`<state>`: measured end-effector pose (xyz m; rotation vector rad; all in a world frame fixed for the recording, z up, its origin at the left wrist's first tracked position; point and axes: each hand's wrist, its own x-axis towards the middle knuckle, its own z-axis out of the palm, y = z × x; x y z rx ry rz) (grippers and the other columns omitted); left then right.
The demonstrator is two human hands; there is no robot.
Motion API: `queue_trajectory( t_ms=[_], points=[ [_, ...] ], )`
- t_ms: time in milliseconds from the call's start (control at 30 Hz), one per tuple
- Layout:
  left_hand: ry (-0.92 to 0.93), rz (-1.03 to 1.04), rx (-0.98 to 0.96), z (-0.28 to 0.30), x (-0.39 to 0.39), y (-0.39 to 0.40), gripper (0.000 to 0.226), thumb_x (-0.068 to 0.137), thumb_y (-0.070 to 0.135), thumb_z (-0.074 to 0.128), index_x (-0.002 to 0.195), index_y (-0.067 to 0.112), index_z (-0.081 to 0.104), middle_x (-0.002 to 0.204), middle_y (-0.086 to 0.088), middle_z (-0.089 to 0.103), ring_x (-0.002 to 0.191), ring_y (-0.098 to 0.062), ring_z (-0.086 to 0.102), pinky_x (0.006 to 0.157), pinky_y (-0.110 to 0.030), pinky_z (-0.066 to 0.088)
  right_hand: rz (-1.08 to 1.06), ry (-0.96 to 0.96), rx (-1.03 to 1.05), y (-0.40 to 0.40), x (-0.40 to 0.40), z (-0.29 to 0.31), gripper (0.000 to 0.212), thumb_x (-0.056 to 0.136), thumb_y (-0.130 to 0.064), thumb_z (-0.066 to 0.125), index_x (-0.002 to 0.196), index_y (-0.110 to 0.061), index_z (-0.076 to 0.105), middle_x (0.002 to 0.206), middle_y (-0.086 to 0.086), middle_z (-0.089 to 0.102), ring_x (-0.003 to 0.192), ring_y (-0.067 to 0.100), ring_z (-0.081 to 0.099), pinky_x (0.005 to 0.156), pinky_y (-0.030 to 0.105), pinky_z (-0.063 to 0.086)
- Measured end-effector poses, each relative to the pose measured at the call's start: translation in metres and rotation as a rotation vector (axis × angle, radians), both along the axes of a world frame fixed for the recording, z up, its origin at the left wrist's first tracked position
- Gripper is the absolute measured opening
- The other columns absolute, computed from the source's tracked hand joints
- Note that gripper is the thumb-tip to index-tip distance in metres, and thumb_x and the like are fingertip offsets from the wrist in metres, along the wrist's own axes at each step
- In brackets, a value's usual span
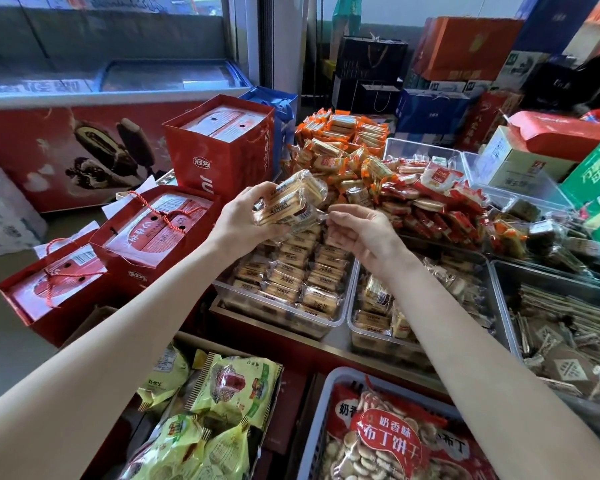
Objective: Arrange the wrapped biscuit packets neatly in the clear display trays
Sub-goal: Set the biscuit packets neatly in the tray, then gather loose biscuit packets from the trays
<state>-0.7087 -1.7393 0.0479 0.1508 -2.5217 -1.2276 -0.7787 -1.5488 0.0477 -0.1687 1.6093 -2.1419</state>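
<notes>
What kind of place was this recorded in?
Probably a small grocery or snack shop: clear trays heaped with wrapped biscuit packets, an ice-cream freezer, and stacked gift boxes.

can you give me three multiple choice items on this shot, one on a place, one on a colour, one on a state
1. Where is the tray of tan biscuit packets that lie in rows?
A. under the hands
B. on the freezer
C. inside a red bag

2. What colour are the gift bags on the left?
A. green
B. red
C. black

3. What is the left hand doing?
A. hanging idle
B. pressing flat on a tray
C. gripping a bundle of packets

Answers:
1 A, the clear tray sits below both hands.
2 B, the gift bags are red with rope handles.
3 C, the left hand curls round the bundle of packets; the right hand touches its wrapper edge.
</notes>
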Motion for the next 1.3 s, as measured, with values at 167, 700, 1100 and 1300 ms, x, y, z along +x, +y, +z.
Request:
queue_trajectory(
  t_ms=[167,700,1100,1300],
  points=[
    [-0.037,0.011,-0.013,-0.001,0.003,-0.006,0.07,0.071,0.012,0.08,0.133,0.017,0.049,0.126,-0.002,0.055,0.108,-0.029,0.053,0.085,-0.022,0.035,0.091,0.715,0.649,-0.001,-0.003,-0.002,0.022,0.079,-0.011,0.075,0.101,-0.014,0.071,0.085,-0.002,0.069,0.073,0.004,0.062,0.074,0.015,0.053],
    [-0.059,-0.009,-0.095,-0.004,0.0,-0.005,0.071,0.069,0.012,0.081,0.134,0.015,0.049,0.123,0.001,0.055,0.11,-0.015,0.051,0.09,-0.017,0.033,0.007,0.421,0.479,0.003,0.002,-0.008,0.031,0.082,-0.024,0.072,0.109,-0.017,0.06,0.115,0.004,0.059,0.108,0.019,0.057,0.083,0.028,0.05],
    [-0.178,-0.173,0.475,0.007,0.004,0.0,0.059,0.074,0.029,0.077,0.127,0.024,0.052,0.116,0.009,0.063,0.092,-0.009,0.065,0.079,-0.018,0.053,0.122,0.747,0.664,0.001,-0.009,-0.015,0.069,0.064,-0.021,0.086,0.12,-0.012,0.046,0.111,-0.004,0.061,0.099,0.011,0.057,0.084,0.008,0.042],
    [-0.185,-0.172,0.597,-0.005,0.0,-0.006,0.025,0.094,0.005,0.05,0.114,0.015,0.062,0.104,-0.002,0.069,0.087,-0.009,0.067,0.08,-0.021,0.055,0.23,0.423,0.278,0.011,-0.006,-0.019,0.065,0.07,-0.003,0.077,0.12,-0.023,0.04,0.114,0.001,0.062,0.1,0.008,0.064,0.087,0.023,0.052]
  ],
)
